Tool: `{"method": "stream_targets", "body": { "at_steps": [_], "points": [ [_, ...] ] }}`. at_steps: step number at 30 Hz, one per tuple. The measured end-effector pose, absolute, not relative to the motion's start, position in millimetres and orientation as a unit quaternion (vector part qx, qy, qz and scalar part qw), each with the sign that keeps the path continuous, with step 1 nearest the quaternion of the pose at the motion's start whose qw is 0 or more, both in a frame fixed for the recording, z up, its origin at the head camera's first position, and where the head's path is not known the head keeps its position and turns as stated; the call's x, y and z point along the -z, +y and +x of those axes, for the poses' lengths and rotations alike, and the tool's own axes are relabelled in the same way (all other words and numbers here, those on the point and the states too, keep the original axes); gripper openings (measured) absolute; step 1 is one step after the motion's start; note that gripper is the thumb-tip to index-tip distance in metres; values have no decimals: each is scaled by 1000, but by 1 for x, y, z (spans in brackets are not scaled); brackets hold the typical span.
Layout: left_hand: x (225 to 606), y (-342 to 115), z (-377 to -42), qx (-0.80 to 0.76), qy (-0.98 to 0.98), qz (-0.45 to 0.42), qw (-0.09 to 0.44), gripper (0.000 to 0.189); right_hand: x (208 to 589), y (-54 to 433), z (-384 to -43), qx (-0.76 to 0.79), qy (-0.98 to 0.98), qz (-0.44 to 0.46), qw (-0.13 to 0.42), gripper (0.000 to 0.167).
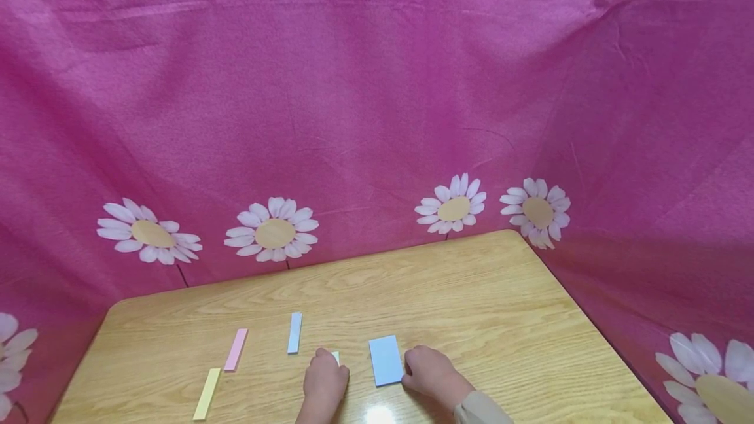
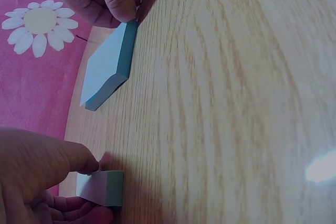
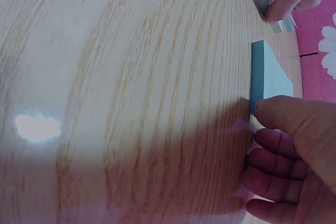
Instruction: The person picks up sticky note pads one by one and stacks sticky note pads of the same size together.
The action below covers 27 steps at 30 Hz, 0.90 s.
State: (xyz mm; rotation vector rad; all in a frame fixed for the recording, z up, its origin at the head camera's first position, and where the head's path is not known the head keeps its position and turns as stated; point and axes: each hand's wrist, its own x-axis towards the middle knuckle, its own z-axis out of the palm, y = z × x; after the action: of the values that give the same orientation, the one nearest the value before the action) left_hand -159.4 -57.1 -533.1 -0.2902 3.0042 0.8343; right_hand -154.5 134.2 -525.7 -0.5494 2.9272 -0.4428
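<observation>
My left hand (image 1: 326, 379) pinches a small pale green sticky note pad (image 2: 113, 188) between thumb and fingers, low over the wooden table. Most of that pad is hidden by the hand in the head view. To its right lies a larger light blue sticky note pad (image 1: 385, 361), flat on the table. My right hand (image 1: 434, 375) is at this pad's right edge, its thumb on the near corner (image 3: 258, 104) and the other fingers curled beside it. In the left wrist view, the right thumb and forefinger meet at the blue pad's corner.
Left of the hands lie a narrow blue strip pad (image 1: 294, 333), a pink one (image 1: 236, 350) and a yellow one (image 1: 207, 395). The wooden table (image 1: 483, 293) meets a magenta curtain (image 1: 365, 116) with daisies at the back and sides.
</observation>
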Motion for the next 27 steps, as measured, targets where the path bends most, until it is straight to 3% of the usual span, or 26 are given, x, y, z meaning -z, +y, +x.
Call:
{"method": "stream_targets", "body": {
  "at_steps": [8,17,27],
  "points": [
    [522,-66,-162,-226,971,-75,29,47,525,135,-155,154,969,-180,75,14],
    [524,-83,-168,-128,989,-63,28,44,520,134,-154,156,968,-185,70,14],
    [521,-95,-174,-131,990,-50,-5,35,518,132,-154,156,969,-169,95,14]
  ]
}}
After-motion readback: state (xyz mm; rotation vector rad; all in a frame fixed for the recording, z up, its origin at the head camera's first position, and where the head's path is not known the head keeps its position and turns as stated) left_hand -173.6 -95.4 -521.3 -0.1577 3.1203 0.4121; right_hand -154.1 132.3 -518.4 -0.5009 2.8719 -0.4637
